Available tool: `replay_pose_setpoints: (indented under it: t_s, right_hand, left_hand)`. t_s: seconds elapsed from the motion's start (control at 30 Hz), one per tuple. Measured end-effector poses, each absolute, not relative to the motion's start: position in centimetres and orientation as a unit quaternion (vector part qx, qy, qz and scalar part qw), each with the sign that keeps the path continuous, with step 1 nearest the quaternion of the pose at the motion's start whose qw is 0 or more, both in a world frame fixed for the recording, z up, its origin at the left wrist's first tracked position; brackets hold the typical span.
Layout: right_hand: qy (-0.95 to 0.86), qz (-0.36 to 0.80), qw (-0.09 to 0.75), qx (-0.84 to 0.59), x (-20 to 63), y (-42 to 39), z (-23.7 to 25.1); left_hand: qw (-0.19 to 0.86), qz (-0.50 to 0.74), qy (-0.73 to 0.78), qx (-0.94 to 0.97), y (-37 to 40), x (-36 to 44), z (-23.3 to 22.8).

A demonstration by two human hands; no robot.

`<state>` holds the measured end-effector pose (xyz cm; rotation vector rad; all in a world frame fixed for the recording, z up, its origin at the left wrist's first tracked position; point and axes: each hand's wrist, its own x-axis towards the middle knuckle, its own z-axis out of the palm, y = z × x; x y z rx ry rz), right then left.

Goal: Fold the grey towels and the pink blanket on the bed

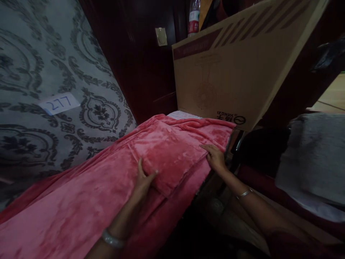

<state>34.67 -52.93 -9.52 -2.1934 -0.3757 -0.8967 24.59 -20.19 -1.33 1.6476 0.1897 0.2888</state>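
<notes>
A folded piece of pink plush cloth (172, 158) lies on a larger pink plush blanket (88, 194). My left hand (142, 181) rests at the near left edge of the folded piece, thumb and forefinger spread apart; its other fingers are mostly hidden. At the right edge of that piece, my right hand (215, 158) has its fingers closed on the cloth's border. Each wrist carries a silver bangle.
A large cardboard box (223, 72) stands behind the blanket, with a red-labelled bottle (194, 18) beyond it. Patterned wallpaper (99, 108) bearing a paper marked 277 (60, 103) is at left. Folded grey fabric (315, 154) lies at right.
</notes>
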Motion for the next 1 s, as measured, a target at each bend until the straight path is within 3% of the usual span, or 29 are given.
replay_pose_setpoints:
  t_s: [0.2, 0.43, 0.6, 0.73, 0.87, 1.0]
  right_hand:
    - [-0.132, -0.338, 0.400, -0.842, 35.2, -53.2, -9.5]
    - [-0.167, -0.293, 0.408, -0.848, 35.7, -53.8, -9.5]
    - [-0.191, -0.237, 0.419, -0.855, 36.3, -55.1, -8.9]
    - [-0.164, -0.256, 0.409, -0.860, 37.8, -54.9, -6.3]
    - [-0.190, -0.268, 0.371, -0.868, 40.9, -51.1, -2.6]
    - [-0.237, -0.200, 0.327, -0.893, 45.4, -45.0, 0.5]
  left_hand:
    - [0.609, 0.074, 0.069, 0.786, -20.4, 22.9, -1.9]
    - [0.736, 0.000, 0.131, 0.664, -19.0, 23.1, -0.1]
    - [0.777, 0.055, 0.194, 0.597, -16.8, 26.8, 2.6]
    - [0.764, 0.125, 0.234, 0.588, -14.7, 31.5, 3.7]
    - [0.756, 0.172, 0.257, 0.576, -13.3, 35.1, 3.8]
    - [0.753, 0.191, 0.254, 0.576, -12.5, 36.9, 3.4]
